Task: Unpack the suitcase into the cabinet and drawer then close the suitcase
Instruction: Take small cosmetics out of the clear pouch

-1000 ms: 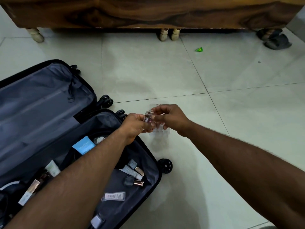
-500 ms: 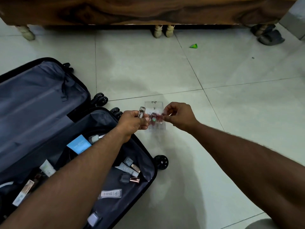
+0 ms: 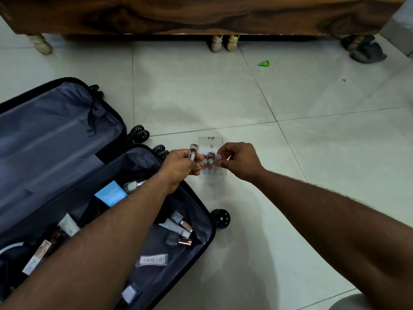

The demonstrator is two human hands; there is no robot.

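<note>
Clear plastic organiser box [image 3: 212, 157], steadied by the pinching right hand [image 3: 240, 162]; left hand [image 3: 178, 166] grips a small clear lipstick tube [image 3: 192, 153], probably to slot in

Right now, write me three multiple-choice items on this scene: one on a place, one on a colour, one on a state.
1. Where does the clear organiser sit?
A. inside the suitcase
B. on the floor tiles beside the suitcase
C. on the wooden cabinet

2. What colour is the small scrap lying near the cabinet legs?
A. green
B. red
C. yellow

3. What state is the suitcase in?
A. zipped shut
B. standing upright
C. lying open with items inside

Answers: 1 B, it stands on the tile right of the case, between the left hand and right hand. 2 A, the scrap is bright green. 3 C, both halves are spread flat and cosmetics lie in the near half.
</note>
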